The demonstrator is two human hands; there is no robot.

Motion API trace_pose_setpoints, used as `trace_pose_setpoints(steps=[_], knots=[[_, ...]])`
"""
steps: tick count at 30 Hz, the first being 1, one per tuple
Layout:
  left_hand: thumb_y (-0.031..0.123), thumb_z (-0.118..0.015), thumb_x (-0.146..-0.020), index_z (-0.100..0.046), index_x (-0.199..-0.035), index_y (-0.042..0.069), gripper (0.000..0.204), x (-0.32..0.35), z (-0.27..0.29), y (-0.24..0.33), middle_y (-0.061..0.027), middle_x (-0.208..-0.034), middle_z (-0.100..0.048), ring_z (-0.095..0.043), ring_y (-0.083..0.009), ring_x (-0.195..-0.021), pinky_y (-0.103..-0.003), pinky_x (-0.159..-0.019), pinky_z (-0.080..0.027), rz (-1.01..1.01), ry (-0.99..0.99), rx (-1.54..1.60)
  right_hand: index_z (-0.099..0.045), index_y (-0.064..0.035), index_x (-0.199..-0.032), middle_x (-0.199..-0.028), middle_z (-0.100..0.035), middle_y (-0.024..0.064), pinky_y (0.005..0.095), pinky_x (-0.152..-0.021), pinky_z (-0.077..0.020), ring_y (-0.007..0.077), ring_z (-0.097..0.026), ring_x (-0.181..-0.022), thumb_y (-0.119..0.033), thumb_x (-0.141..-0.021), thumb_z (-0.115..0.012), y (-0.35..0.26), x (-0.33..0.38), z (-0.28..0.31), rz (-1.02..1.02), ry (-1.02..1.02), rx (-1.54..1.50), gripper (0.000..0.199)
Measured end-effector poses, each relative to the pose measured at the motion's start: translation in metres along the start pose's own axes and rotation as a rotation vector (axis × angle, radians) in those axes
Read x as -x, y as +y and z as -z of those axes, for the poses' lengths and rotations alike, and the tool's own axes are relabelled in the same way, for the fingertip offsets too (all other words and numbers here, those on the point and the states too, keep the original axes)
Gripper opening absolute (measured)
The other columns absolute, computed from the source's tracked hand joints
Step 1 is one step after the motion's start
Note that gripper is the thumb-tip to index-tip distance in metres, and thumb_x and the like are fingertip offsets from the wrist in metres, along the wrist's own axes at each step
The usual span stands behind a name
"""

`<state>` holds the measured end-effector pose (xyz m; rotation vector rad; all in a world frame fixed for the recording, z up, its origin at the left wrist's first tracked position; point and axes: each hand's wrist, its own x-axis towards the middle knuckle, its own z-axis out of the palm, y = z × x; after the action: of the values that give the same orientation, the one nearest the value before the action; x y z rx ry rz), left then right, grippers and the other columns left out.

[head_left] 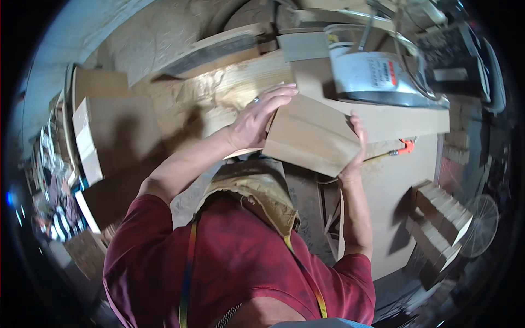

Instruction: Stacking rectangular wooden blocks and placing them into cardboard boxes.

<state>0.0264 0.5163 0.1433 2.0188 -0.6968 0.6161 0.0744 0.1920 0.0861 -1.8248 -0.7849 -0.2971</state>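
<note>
hands on one flat wooden board, held between them above the bench. left hand spread wide, palm down over the board's left upper edge, fingers stretched toward the far corner, ring on one finger. right hand curled around the right edge, thumb side up, gripping from the side and slightly beneath. board tilted, near corner dipping toward the apron, long axis running from lower left to upper right, roughly across the body. lying between both hands, touching both; left hand higher and further out, right hand lower and nearer the body. beyond the board, a larger pale panel with a grey machine housing resting on it. just beside the right hand, an orange-handled clamp. well apart to the right, stacked wooden blocks; to the left, thick boards leaning together.
</note>
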Motion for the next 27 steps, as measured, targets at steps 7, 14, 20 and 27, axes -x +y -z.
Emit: trace_pose_setpoints(steps=[7,14,20,27], knots=[[0.022,-0.090,-0.083,-0.049,-0.149,-0.002,0.080,0.023,0.072,0.087,-0.0218,-0.140,-0.064,-0.063,-0.0400,-0.131,-0.047,-0.116,-0.050,0.204,0.155,-0.286,-0.050,0.0053,-0.149,-0.140,-0.062,0.0242,0.0505,-0.110,-0.0515,0.0436,-0.065,-0.125,-0.027,-0.086,-0.088,-0.048,-0.102,-0.038,0.356,-0.187,-0.085,0.080],[0.012,-0.085,-0.089,-0.057,-0.143,-0.003,0.063,0.123,0.009,0.138,-0.0179,-0.129,-0.071,-0.070,-0.0321,-0.118,-0.039,-0.104,-0.056,1.184,0.808,0.611,-0.059,0.0083,-0.141,-0.125,-0.068,0.0219,0.0402,-0.103,-0.0542,0.0327,-0.070,-0.109,-0.026,-0.090,-0.087,-0.075,-0.105,-0.118,-0.673,-1.047,-0.508,0.068],[0.009,-0.080,-0.092,-0.066,-0.131,-0.003,0.043,0.196,-0.063,0.156,-0.0122,-0.113,-0.075,-0.072,-0.0236,-0.100,-0.033,-0.091,-0.058,1.284,1.557,0.977,-0.064,0.0111,-0.135,-0.120,-0.070,0.0218,0.0338,-0.097,-0.0534,0.0249,-0.069,-0.105,-0.032,-0.092,-0.085,-0.049,-0.053,-0.214,-1.221,-1.301,-0.554,0.064],[0.004,-0.071,-0.097,-0.068,-0.123,-0.002,0.027,0.273,-0.124,0.091,-0.0089,-0.103,-0.074,-0.068,-0.0166,-0.085,-0.028,-0.080,-0.057,1.206,2.036,0.980,-0.074,0.0017,-0.119,-0.103,-0.069,0.0104,0.0307,-0.094,-0.0480,0.0185,-0.061,-0.095,-0.037,-0.099,-0.078,-0.011,0.021,-0.311,-1.237,-1.188,-0.594,0.043]])
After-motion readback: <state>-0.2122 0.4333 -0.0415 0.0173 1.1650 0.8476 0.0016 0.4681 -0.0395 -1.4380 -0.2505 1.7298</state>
